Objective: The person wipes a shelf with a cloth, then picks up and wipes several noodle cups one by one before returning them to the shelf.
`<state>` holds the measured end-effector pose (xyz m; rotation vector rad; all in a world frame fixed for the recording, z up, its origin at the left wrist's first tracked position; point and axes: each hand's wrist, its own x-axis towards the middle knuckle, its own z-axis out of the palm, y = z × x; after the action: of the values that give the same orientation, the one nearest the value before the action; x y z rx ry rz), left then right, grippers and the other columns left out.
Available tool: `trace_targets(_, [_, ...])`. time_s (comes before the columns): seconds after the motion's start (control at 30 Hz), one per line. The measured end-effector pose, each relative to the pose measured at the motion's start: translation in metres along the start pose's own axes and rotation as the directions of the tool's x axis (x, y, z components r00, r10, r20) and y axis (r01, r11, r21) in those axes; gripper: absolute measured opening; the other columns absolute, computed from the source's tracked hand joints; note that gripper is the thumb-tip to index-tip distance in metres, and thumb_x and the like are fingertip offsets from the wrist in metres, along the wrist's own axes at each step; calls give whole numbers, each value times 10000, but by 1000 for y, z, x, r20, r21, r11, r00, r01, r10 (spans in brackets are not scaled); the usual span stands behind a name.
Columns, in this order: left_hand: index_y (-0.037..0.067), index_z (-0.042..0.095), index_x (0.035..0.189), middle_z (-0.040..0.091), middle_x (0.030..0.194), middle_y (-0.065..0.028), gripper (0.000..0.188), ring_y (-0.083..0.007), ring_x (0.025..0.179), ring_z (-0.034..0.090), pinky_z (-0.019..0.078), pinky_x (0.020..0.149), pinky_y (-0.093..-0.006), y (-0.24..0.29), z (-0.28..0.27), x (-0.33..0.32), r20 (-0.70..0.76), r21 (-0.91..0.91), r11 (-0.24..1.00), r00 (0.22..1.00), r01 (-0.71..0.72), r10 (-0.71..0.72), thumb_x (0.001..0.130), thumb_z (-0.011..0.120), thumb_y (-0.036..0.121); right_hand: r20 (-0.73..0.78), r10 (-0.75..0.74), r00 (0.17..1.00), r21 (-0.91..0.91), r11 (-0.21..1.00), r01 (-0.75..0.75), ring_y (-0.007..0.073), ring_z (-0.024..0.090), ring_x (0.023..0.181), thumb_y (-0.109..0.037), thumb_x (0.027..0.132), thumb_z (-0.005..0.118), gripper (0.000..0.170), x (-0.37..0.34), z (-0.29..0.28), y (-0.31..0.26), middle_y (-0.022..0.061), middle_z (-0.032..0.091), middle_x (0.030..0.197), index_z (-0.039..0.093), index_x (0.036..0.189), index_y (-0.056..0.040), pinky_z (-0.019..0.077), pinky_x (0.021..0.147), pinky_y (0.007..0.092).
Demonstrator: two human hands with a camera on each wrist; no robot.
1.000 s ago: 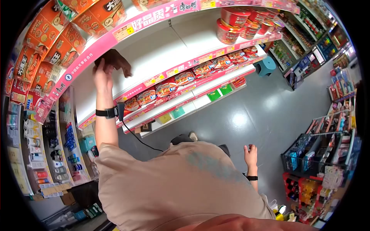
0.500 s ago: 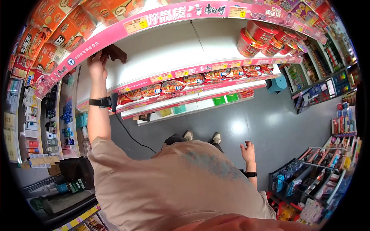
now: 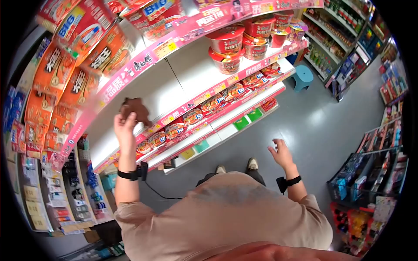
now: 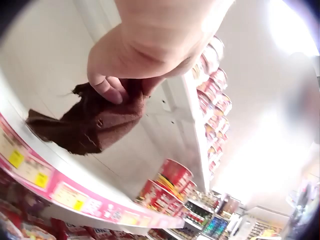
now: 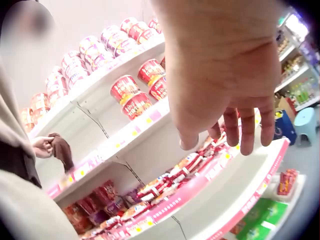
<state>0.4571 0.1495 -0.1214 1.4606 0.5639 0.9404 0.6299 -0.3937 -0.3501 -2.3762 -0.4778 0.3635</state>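
Observation:
My left hand pinches a brown cloth over the white shelf, near its left part. In the left wrist view the cloth hangs crumpled from the curled fingers of the hand, its lower edge by the shelf's front strip. The right wrist view also shows the left hand with the cloth hanging down. My right hand is held out over the floor with nothing in it; its fingers hang relaxed in the right wrist view.
Red noodle cups stand stacked at the shelf's right part. Noodle packets line the shelf below, and orange packs fill the one above. A blue stool stands on the floor beyond the shelf end; a black rack is at the right.
My left hand has drawn the cloth out from under the upper shelf's edge, toward the shelf's front. The head view has turned, and my right hand has moved forward.

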Motion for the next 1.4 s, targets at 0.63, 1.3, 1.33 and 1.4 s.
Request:
trace_targets(0.63, [31,625,880,630,756,-10,280,-87,741,594,502,687,-274,-8,300,-163,843,96,954,532,-283,73,747,864,87,-130,-192,973,748,624,224,173,676,998,-123,795,843,518,13,-74,-89,73,706,1038,588,1237,-33,535,869,329])
trace_targets(1.3, [-18,648,827,612,915,-105,352,-188,863,594,477,735,-343,-59,329,-108,899,234,832,439,-503,13,881,761,311,-113,10,994,917,386,100,67,588,923,-149,1013,604,145,9,-140,-59,-2,640,1014,546,1118,-67,492,826,249])
trace_targets(1.33, [-16,664,849,632,914,-100,330,-182,860,605,485,737,-337,-63,329,-104,901,191,901,433,-390,-4,909,733,301,-103,34,994,917,390,82,65,587,920,-153,1015,602,142,11,-143,-62,-4,641,1009,550,1115,-67,493,819,249])
trace_targets(1.4, [-12,706,946,715,931,-88,303,-139,875,655,510,767,-297,-64,324,-100,902,256,963,337,82,-269,998,624,275,-90,66,994,932,357,61,66,598,885,-170,1015,606,141,16,-140,-62,-2,646,982,564,1102,-68,499,776,236])
